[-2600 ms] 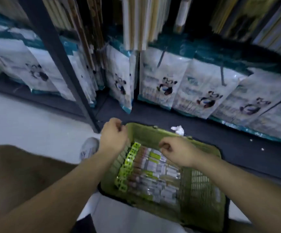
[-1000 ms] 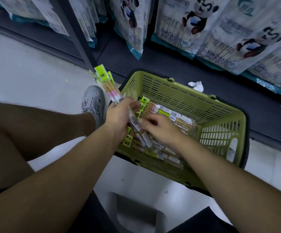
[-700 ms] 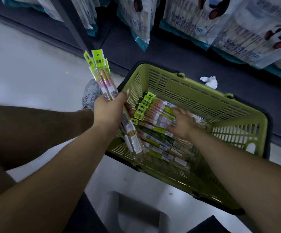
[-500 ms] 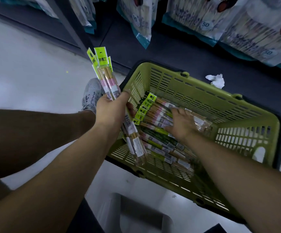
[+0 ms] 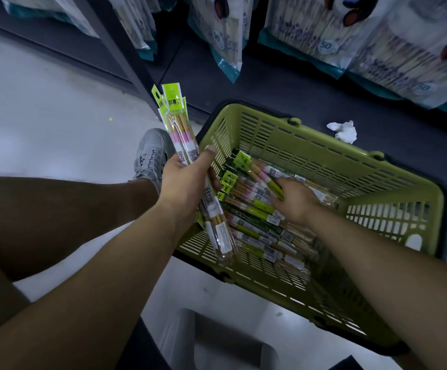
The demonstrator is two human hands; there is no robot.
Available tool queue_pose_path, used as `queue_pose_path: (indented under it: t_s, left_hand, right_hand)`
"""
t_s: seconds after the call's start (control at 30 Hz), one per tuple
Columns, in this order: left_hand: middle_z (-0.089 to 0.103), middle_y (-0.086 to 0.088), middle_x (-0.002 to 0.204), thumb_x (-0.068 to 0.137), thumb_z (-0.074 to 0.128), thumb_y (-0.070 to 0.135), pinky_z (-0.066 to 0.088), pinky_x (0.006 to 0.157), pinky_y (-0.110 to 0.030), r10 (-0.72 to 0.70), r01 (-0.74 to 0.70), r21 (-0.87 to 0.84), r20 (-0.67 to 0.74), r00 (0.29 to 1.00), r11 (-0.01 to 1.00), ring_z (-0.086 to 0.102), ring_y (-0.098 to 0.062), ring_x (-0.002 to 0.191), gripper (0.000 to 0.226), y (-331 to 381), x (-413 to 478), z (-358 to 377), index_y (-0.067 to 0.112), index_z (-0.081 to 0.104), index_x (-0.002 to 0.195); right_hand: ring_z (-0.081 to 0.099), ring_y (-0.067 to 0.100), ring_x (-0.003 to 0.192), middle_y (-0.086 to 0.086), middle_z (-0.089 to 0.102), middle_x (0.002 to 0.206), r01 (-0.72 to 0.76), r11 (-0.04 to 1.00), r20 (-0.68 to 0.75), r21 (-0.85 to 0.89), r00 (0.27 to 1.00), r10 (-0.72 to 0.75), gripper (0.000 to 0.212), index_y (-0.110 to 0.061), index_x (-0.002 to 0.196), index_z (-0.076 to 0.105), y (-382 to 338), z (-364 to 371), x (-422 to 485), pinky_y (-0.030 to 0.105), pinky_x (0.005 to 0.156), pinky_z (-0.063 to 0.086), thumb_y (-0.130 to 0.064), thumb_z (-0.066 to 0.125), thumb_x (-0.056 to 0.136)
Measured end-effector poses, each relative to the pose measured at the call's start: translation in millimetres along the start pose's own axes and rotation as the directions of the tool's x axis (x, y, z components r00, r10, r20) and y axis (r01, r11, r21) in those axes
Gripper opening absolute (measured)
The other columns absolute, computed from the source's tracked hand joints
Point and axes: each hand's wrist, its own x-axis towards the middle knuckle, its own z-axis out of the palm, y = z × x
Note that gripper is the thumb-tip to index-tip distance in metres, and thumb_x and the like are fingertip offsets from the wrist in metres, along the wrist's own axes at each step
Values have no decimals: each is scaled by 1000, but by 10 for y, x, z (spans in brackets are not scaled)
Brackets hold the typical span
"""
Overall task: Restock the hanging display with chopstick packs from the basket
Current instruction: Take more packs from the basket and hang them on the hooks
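Two-handed over the basket on the floor, gathering rather than hanging: judging the restock barely begun, seeing nothing hooked yet. Peering into rigid, slatted olive plastic, boxy, carrying a loose deep layer of chopstick packs: long, slim, glossy clear sleeves with neon-green card headers and pale wooden sticks inside. Clenching the left grip round a fanned bundle of the same packs, headers up, just above the near-left rim. Pressing the right grip down among the pile, fingertips buried; unable to tell whether grasping one.
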Motion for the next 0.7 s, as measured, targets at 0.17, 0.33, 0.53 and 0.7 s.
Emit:
queue_pose_path:
  t_s: [0.17,0.33,0.53,0.7]
  left_hand:
    - [55,-1,61,96,73,29,51,57,-32,-26,27,-28,58,998,999,56,-20,51,28,45,-94,77,19,47,90]
    - [58,-2,62,95,72,37,50,48,-29,-73,96,-134,167,983,986,59,-16,49,30,135,-290,248,16,55,83]
    - [77,-19,112,68,70,67,62,78,-53,-49,113,-225,274,960,968,76,-38,99,84,345,-652,523,7,64,127]
    - [78,-12,97,71,82,45,61,69,-38,52,39,-302,288,956,953,76,-29,86,56,506,-882,713,8,68,110]
  right_hand:
    - [63,25,68,4,66,76,15,966,-99,259,995,11,14,-20,93,66,-312,-453,-330,27,55,43,-31,74,92]
    - [73,21,87,1,77,95,139,886,-160,442,984,-75,23,-20,108,73,-858,-971,-835,38,77,57,-30,79,89]
    - [71,4,85,-10,74,98,173,802,-274,571,962,-12,41,-31,117,58,-1230,-1166,-1441,24,78,58,-34,83,85]
    - [60,-13,78,-22,67,85,279,826,-496,490,868,1,29,-41,83,56,-1371,-1193,-1775,0,67,39,-23,78,90]
